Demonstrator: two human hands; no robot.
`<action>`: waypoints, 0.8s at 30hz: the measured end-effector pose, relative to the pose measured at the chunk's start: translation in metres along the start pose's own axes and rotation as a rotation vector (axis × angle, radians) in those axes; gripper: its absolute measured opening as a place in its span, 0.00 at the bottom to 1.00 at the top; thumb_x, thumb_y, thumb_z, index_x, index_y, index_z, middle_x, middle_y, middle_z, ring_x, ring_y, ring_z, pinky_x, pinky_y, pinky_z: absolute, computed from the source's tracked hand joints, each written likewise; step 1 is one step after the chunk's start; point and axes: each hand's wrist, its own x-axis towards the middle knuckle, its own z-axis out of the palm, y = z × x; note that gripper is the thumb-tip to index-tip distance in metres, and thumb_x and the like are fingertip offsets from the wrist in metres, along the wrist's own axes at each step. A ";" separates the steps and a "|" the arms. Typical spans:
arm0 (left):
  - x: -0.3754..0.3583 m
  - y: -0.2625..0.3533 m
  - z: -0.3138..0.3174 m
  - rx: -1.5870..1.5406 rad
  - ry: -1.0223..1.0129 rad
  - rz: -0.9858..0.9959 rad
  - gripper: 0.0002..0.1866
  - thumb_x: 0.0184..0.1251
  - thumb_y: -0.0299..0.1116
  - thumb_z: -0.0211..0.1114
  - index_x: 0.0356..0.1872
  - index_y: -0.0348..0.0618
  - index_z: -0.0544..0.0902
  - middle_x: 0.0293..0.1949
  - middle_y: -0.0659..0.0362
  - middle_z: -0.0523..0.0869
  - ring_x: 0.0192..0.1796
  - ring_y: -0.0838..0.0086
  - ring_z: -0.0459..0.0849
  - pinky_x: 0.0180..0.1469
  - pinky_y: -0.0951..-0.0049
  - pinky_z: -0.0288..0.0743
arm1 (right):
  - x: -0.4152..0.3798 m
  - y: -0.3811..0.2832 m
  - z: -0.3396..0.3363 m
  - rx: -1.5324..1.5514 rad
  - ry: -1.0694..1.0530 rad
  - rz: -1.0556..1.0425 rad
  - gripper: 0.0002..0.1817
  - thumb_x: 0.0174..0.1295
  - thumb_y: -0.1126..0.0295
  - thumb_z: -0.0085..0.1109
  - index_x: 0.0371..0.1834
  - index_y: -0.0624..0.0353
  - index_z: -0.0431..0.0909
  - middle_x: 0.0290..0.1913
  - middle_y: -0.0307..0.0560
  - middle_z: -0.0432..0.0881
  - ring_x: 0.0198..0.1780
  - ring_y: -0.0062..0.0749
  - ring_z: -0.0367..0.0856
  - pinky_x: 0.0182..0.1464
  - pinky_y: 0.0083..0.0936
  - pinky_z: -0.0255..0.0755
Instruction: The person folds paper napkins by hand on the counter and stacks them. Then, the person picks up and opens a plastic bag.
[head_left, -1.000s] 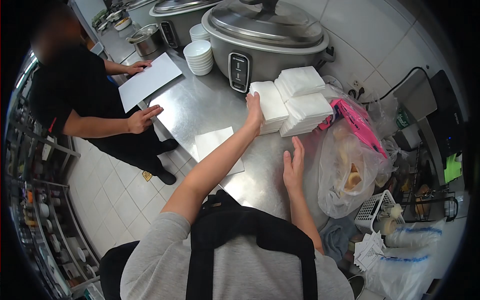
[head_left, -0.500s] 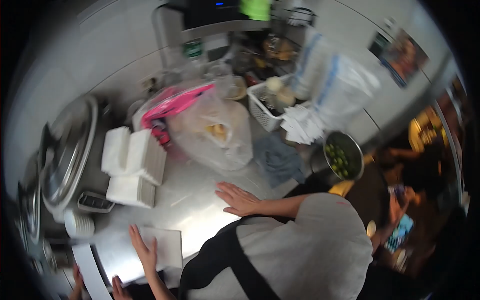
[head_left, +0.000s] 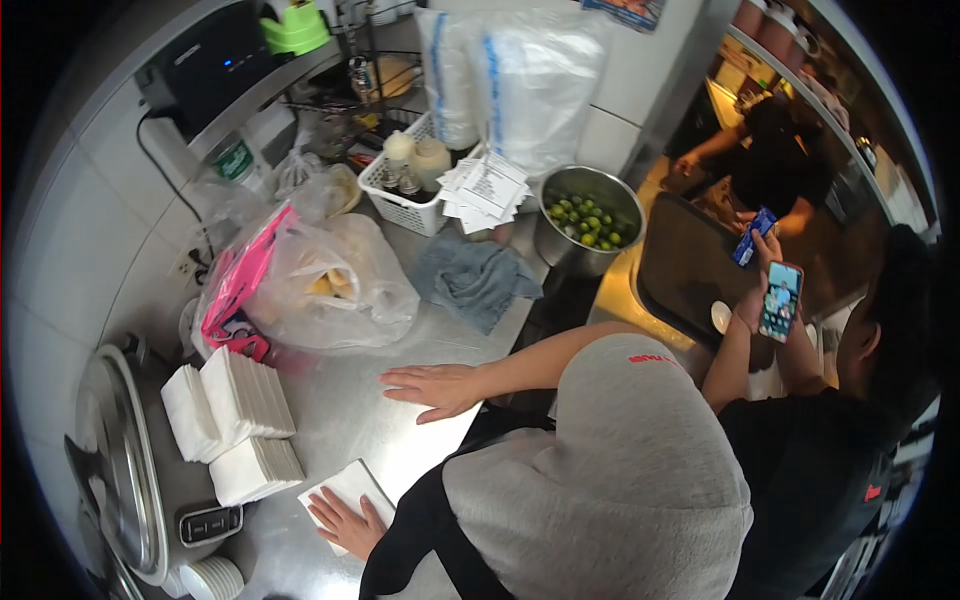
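Note:
My right hand (head_left: pixel 437 389) lies palm down on the steel counter (head_left: pixel 345 385), fingers spread, with nothing in it. Below it in the view, my left hand (head_left: pixel 348 524) rests open and flat on a folded white napkin (head_left: pixel 362 487). Left of the hands stand stacks of white napkins (head_left: pixel 240 405). A clear plastic bag (head_left: pixel 370 290) with yellowish contents, unclear through the plastic, sits beyond them. Near my right hand is a crumpled blue-grey cloth (head_left: pixel 468 278).
A steel pot (head_left: pixel 583 250) of green fruit stands beside a white basket (head_left: pixel 405 212) with bottles and paper slips (head_left: pixel 485 190). Round metal lids (head_left: pixel 115 460) and white cups (head_left: pixel 212 578) are at left. At right, a person in black (head_left: pixel 800 450) holds a phone (head_left: pixel 781 300).
The view has turned toward the right. My left hand, earlier raised at the napkin's edge, now lies on it. Another person's hands and a white strip at lower left have left the view.

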 end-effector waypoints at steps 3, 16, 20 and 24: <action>0.007 -0.007 0.010 0.019 -0.007 0.000 0.40 0.66 0.61 0.46 0.74 0.51 0.52 0.75 0.54 0.47 0.77 0.58 0.43 0.70 0.39 0.40 | -0.001 -0.001 0.000 -0.018 0.020 0.000 0.36 0.63 0.57 0.55 0.68 0.68 0.55 0.72 0.64 0.47 0.74 0.54 0.44 0.73 0.41 0.47; 0.012 -0.022 0.044 0.128 0.168 0.026 0.39 0.68 0.65 0.39 0.74 0.55 0.54 0.75 0.55 0.50 0.76 0.60 0.46 0.71 0.43 0.40 | -0.003 0.003 0.007 -0.045 0.063 -0.048 0.37 0.62 0.55 0.55 0.68 0.67 0.55 0.73 0.65 0.46 0.73 0.55 0.48 0.72 0.41 0.49; 0.004 0.005 0.001 0.159 -0.058 -0.050 0.39 0.67 0.66 0.39 0.74 0.55 0.54 0.75 0.56 0.51 0.76 0.60 0.47 0.71 0.43 0.41 | -0.003 0.004 0.008 -0.039 0.088 -0.060 0.37 0.61 0.55 0.56 0.68 0.67 0.55 0.73 0.65 0.47 0.73 0.55 0.49 0.72 0.41 0.49; 0.003 0.006 0.003 0.182 -0.058 -0.049 0.39 0.67 0.65 0.40 0.73 0.55 0.54 0.75 0.56 0.51 0.76 0.60 0.47 0.71 0.44 0.41 | -0.004 0.000 0.006 -0.020 0.078 -0.034 0.37 0.61 0.56 0.57 0.67 0.67 0.56 0.72 0.65 0.48 0.72 0.56 0.50 0.72 0.41 0.50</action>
